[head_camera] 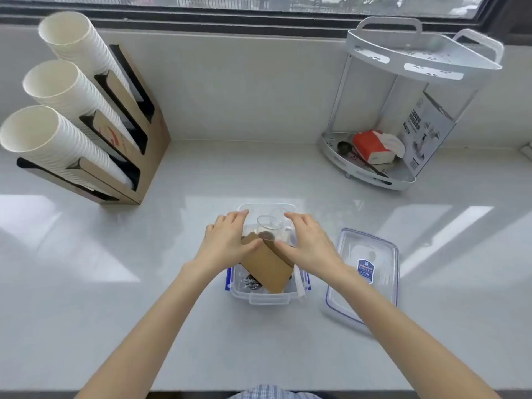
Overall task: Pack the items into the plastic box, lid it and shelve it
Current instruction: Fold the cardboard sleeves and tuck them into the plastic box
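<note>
Clear plastic box (266, 296) sits low-centre on the white worktop (115, 283), lid off. Inside it we see a brown cardboard piece (269, 269) tilted, its upper end rising above the rim; a clear plastic cup (269, 227) upright at the box's 12 o'clock end; something dark and crinkled (252, 283) at the 7 o'clock corner, too blurred to name; and a white strip (299, 283) leaning over the rim at 4 o'clock.

Our left hand (226, 243) rests over the box's 9 o'clock side, fingers loosely spread and laid against the upper edge of the cardboard. Our right hand (309, 246) mirrors it from 3 o'clock, fingers spread, thumb touching the cardboard's top. We cannot tell whether either hand truly pinches it or only presses.

The lid (364, 272), clear with blue latches and a blue label, lies flat on the worktop at 3 o'clock of the box, just beside it, partly under our right forearm.

Further out at 1 o'clock: a white two-tier corner rack (417, 61) against the wall, its lower tier holding a red tissue pack (371, 145) and a white carton (426, 131). At 10 o'clock: a cardboard dispenser (149, 139) with three tilted stacks of white paper cups (54, 139).
</note>
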The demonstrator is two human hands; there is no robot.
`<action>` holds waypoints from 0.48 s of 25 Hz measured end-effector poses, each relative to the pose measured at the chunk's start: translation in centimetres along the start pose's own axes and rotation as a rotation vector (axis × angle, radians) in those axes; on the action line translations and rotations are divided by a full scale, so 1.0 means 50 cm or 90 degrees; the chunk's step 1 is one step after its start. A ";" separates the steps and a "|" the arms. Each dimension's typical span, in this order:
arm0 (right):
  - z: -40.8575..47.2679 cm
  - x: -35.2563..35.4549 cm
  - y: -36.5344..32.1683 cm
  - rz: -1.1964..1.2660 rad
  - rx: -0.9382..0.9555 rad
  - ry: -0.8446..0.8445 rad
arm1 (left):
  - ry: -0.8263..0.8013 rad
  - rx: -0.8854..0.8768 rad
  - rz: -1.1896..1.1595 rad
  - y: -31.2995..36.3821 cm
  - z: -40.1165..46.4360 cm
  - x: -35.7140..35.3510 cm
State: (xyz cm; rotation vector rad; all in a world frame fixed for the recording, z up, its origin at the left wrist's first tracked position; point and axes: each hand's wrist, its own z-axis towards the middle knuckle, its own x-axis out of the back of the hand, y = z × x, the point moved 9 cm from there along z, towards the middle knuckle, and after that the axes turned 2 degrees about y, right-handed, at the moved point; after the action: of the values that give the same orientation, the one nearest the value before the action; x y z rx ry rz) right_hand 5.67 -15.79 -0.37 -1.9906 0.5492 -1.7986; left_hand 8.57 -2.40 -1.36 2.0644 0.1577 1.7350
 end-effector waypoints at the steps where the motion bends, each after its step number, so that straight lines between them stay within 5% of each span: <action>1: -0.001 -0.007 0.005 -0.004 -0.012 -0.005 | -0.007 0.003 0.023 -0.003 0.000 -0.004; 12: 0.005 -0.092 0.027 -0.109 -0.024 -0.068 | -0.035 0.019 0.022 -0.037 0.004 -0.060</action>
State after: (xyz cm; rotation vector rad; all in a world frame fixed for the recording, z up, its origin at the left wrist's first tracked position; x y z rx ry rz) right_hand 5.48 -14.46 -4.95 -2.2038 0.3916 -1.7764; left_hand 8.48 -1.85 -4.85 2.1458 0.1339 1.7043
